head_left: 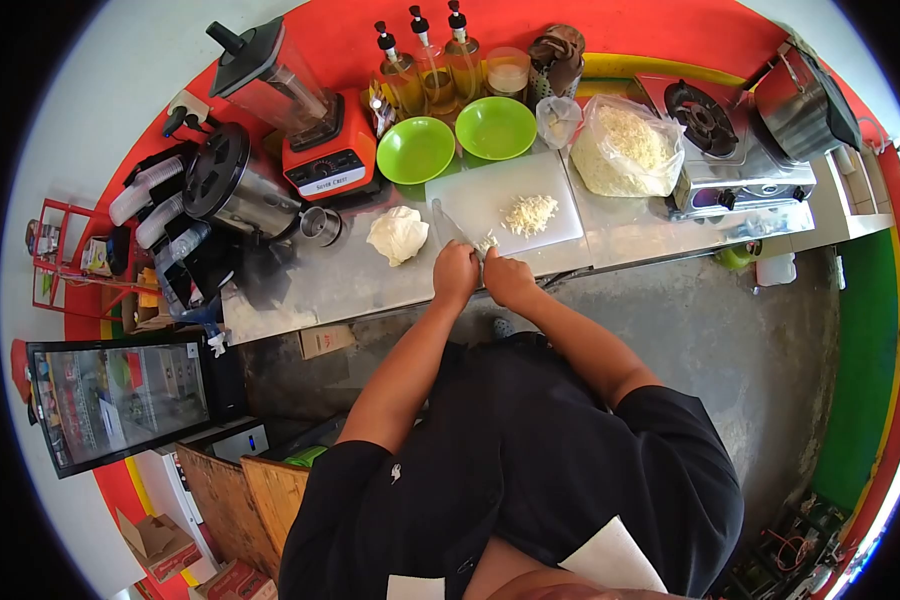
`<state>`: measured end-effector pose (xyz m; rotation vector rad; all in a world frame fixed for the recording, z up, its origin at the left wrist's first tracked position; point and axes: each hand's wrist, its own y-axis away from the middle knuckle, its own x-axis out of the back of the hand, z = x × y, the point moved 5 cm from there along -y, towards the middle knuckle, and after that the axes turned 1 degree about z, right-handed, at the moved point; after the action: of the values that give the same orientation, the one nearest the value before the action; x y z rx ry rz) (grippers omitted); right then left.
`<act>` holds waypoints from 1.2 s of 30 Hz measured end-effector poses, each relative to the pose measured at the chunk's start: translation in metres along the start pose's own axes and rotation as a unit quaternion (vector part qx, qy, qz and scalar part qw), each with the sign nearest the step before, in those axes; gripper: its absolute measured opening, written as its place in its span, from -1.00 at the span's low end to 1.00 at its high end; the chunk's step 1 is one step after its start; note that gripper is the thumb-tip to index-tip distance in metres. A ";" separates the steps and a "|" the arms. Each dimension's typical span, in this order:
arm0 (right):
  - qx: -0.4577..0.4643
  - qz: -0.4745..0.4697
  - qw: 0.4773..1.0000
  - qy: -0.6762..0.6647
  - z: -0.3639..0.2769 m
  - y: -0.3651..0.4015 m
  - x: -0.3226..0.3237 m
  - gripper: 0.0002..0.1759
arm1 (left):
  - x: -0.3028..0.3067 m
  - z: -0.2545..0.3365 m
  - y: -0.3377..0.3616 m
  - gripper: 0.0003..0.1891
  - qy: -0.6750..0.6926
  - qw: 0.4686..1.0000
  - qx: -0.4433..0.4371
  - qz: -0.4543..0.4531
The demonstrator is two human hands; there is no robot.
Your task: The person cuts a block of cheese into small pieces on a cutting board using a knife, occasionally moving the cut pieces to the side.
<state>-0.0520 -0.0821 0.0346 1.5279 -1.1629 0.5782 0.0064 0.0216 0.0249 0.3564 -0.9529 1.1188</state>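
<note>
My left hand (pixel 457 272) is closed round the handle of a knife (pixel 449 222), whose blade points up and left over the white cutting board (pixel 470 190). Close beside it, at the board's near edge, my right hand (pixel 510 277) is closed with its fingertips on a small bunch of pale shredded cabbage (pixel 486 241). Most of the knife's handle is hidden by the fingers. Further right on the board lies a loose heap of shredded cabbage (pixel 530 214). Left of the board rests a pale, leafy-looking lump of cabbage (pixel 398 235).
Behind the board stand two green bowls (pixel 416 150) and several pump bottles (pixel 438 75). A plastic bag of shreds (pixel 625 146) sits to the right, beside a gas stove (pixel 735 165) with a pot (pixel 800 105). An orange blender (pixel 330 155) and a metal cup (pixel 320 226) stand left.
</note>
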 end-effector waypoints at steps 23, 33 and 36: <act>0.039 0.111 0.990 0.072 -0.002 -0.007 -0.013 -0.70 | -0.005 -0.025 -0.011 -0.90 0.068 0.988 0.117 -0.070; 0.019 0.097 0.995 0.023 -0.007 -0.004 -0.011 -0.74 | -0.001 -0.021 -0.012 -0.90 -0.003 0.983 0.160 -0.092; 0.020 0.106 0.994 0.033 -0.007 -0.004 -0.010 -0.75 | 0.003 -0.015 -0.008 -0.89 -0.007 0.985 0.154 -0.076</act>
<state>-0.0507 -0.0727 0.0266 1.4161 -1.2787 0.7923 0.0207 0.0301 0.0203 0.6787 -0.7506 1.1256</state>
